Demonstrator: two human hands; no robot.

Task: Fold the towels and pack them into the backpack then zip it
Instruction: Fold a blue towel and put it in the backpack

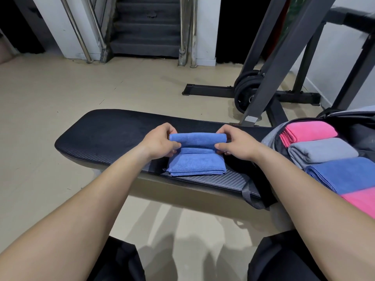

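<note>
A blue towel (195,164) lies on the black bench pad (113,134), its far part rolled toward me. My left hand (160,141) pinches the roll's left end and my right hand (236,144) pinches its right end. At the right an open grey backpack (269,136) lies on the bench. Inside it sit folded towels in a row: a pink towel (308,130), a grey towel (322,152), a blue towel (345,173) and another pink towel (361,199) at the frame edge.
Beyond the bench stands a dark metal rack (261,82) with weight plates (246,90) at its foot. A backpack strap (250,194) hangs over the bench's near edge. Beige floor lies all round; stairs rise at the back.
</note>
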